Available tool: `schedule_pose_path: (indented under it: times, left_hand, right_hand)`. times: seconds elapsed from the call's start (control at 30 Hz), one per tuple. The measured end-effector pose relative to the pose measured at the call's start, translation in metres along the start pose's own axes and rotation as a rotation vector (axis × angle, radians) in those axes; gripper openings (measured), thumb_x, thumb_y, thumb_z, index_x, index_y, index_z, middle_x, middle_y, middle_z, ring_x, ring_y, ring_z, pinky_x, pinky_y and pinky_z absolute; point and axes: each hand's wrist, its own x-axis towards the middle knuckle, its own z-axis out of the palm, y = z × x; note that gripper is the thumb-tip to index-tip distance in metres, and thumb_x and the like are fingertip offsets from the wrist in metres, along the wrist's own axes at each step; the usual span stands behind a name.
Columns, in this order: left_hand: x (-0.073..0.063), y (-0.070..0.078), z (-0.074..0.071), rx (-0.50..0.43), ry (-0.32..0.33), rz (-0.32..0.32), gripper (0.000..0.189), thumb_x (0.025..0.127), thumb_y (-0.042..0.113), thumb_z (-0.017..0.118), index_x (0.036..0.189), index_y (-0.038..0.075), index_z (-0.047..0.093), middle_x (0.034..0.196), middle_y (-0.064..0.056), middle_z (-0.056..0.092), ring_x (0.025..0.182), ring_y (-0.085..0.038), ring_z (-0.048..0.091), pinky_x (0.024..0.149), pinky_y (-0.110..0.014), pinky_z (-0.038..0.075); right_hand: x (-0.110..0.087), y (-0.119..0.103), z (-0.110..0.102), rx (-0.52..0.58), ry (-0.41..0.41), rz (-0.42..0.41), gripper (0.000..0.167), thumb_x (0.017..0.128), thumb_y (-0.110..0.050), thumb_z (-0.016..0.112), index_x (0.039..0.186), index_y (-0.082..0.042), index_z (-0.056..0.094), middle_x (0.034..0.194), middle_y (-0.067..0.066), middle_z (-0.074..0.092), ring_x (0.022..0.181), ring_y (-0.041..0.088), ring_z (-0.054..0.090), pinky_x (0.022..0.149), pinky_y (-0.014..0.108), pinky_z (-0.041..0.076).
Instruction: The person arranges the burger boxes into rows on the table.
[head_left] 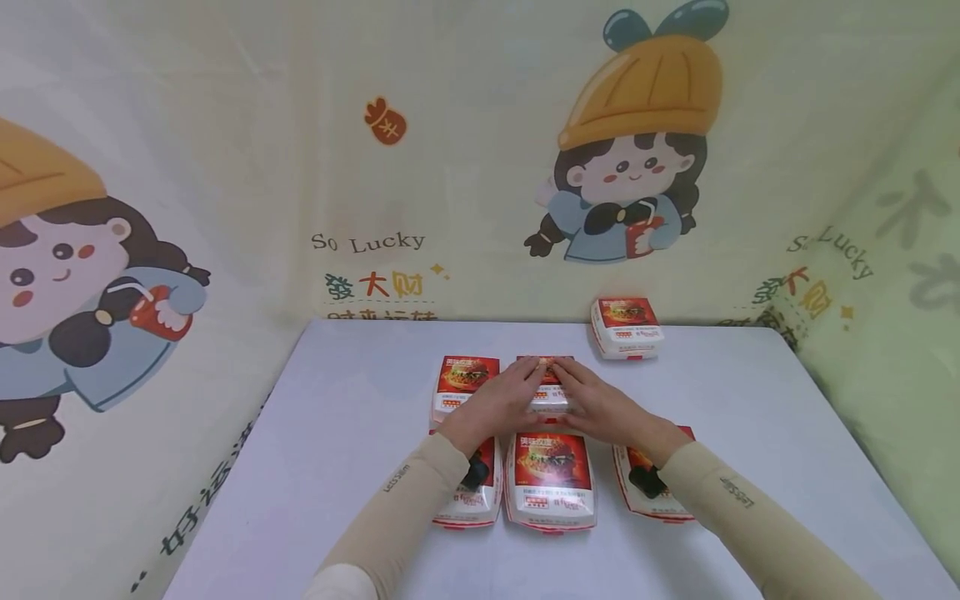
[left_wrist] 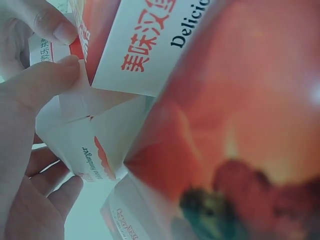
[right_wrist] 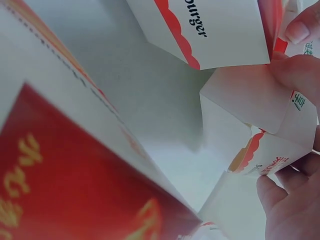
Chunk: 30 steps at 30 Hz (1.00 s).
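Note:
Both hands hold one white and red burger box (head_left: 551,407) from its two sides, in the middle of the back row. My left hand (head_left: 504,398) grips its left side, thumb at the near face and fingers around the side. On the right side, my right hand (head_left: 602,406) grips it the same way. The two thumbs come close together at the near flap, as the left wrist view shows on the held box (left_wrist: 75,120). In the right wrist view the side flaps of this box (right_wrist: 245,100) show a small gap at a corner. The hands cover much of its top.
A closed burger box (head_left: 551,471) lies just in front of the hands. Others lie under the left forearm (head_left: 468,504), beside the left hand (head_left: 453,379) and under the right forearm (head_left: 663,507). One more box (head_left: 626,329) stands at the table's back edge, against a printed cloth (head_left: 465,183).

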Motion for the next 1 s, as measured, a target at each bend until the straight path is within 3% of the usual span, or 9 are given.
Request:
schedule_pose_path:
  times: [0.37, 0.63, 0.8, 1.0]
  left_hand:
    - [0.001, 0.001, 0.003, 0.010, -0.046, -0.047, 0.081, 0.090, 0.042, 0.071, 0.154, 0.013, 0.032, 0.158, -0.004, 0.035, 0.146, -0.018, 0.035, 0.113, -0.033, 0.043]
    - [0.002, 0.005, -0.006, -0.062, -0.124, -0.086, 0.082, 0.089, 0.040, 0.072, 0.155, 0.012, 0.031, 0.159, -0.006, 0.033, 0.147, -0.019, 0.034, 0.112, -0.035, 0.044]
    - [0.002, 0.006, -0.011, -0.079, -0.170, -0.111, 0.083, 0.088, 0.041, 0.074, 0.155, 0.014, 0.032, 0.158, -0.005, 0.033, 0.144, -0.018, 0.037, 0.113, -0.034, 0.043]
    - [0.005, 0.008, -0.013, -0.090, -0.190, -0.125, 0.086, 0.087, 0.041, 0.075, 0.155, 0.014, 0.031, 0.159, -0.004, 0.034, 0.144, -0.019, 0.037, 0.114, -0.035, 0.042]
  right_hand:
    - [0.001, 0.002, 0.004, -0.022, 0.000, -0.009, 0.086, 0.087, -0.024, 0.077, 0.155, -0.001, 0.027, 0.162, 0.018, 0.026, 0.148, 0.037, 0.029, 0.110, 0.050, 0.043]
    - [-0.001, 0.002, 0.004, -0.018, -0.006, -0.003, 0.084, 0.088, -0.022, 0.076, 0.154, 0.000, 0.029, 0.161, 0.019, 0.026, 0.147, 0.038, 0.031, 0.110, 0.051, 0.043]
    - [-0.001, 0.000, 0.002, 0.014, -0.053, 0.025, 0.084, 0.089, -0.021, 0.075, 0.155, -0.002, 0.026, 0.163, 0.017, 0.023, 0.148, 0.038, 0.028, 0.110, 0.051, 0.043]
    - [-0.001, 0.002, -0.001, 0.013, -0.060, 0.018, 0.083, 0.088, -0.023, 0.075, 0.154, -0.002, 0.030, 0.162, 0.016, 0.025, 0.146, 0.037, 0.031, 0.109, 0.050, 0.045]
